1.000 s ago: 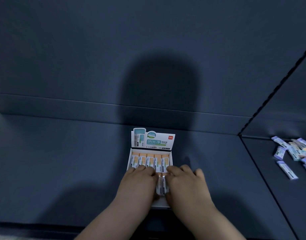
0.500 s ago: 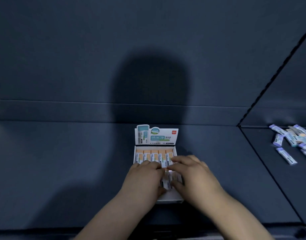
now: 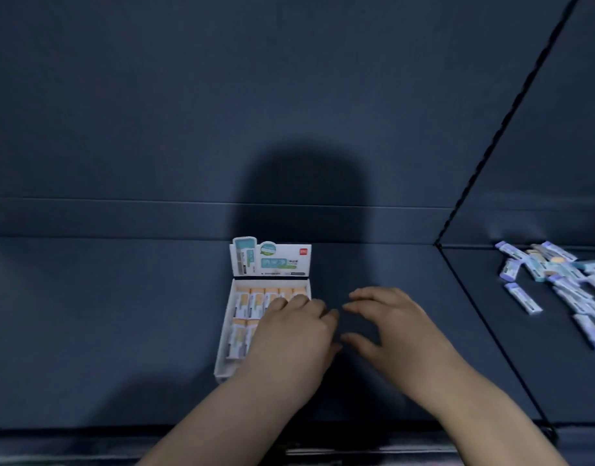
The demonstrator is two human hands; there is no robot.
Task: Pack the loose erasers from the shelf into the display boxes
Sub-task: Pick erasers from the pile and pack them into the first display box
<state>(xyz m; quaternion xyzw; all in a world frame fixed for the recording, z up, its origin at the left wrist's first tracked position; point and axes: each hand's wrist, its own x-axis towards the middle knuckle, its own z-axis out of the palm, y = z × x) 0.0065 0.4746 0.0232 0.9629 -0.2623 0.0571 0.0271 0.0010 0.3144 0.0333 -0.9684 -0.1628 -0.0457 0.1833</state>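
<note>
Nearest the camera, the left hand (image 3: 294, 334) lies palm-down over the right part of the display box (image 3: 226, 338), covering packed erasers (image 3: 247, 302), gripping nothing visible. The right hand (image 3: 393, 334) hovers beside the box, fingers spread, empty. Farther right, loose erasers (image 3: 555, 280) lie scattered on the shelf (image 3: 104, 314).

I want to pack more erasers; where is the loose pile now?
The loose erasers lie at the far right of the head view, beyond the shelf divider.
</note>
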